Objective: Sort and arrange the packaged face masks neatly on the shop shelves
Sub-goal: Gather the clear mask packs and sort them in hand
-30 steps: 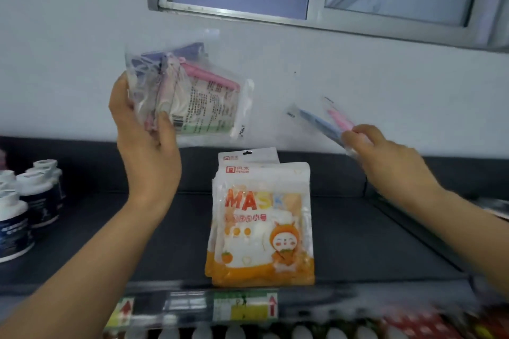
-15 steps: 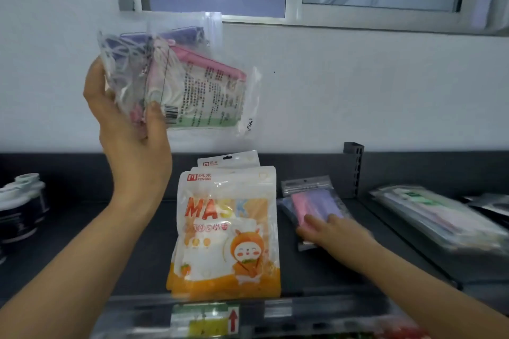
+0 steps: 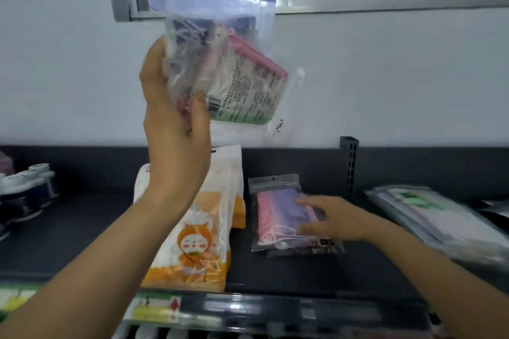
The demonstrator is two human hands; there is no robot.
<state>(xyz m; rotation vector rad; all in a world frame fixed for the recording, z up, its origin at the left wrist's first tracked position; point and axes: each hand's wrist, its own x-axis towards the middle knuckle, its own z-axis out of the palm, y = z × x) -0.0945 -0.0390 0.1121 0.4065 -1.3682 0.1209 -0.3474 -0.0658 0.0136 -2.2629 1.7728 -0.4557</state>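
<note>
Blocking part of the orange cartoon mask bags (image 3: 198, 242), a forearm crosses the dark shelf (image 3: 82, 228); bottles (image 3: 24, 192) stand at left. The left hand (image 3: 176, 129) grips a raised bundle of clear mask packets (image 3: 228, 71); the right hand (image 3: 330, 217), fingers straight, rests on a pink-and-purple mask packet (image 3: 275, 206) beside the bags.

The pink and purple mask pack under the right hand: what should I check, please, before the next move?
1. Pink and purple pack lies flat on the shelf: ok.
2. Right hand rests on it with fingers flat, not gripping: ok.
3. Pack lined up with the one beneath: not ok, a dark pack juts out below it.
4. Left hand grips the raised bundle of clear packs: ok.
5. Orange packs stand apart from it: ok, a gap shows.
6. Number of packs in the bundle: cannot tell.
</note>
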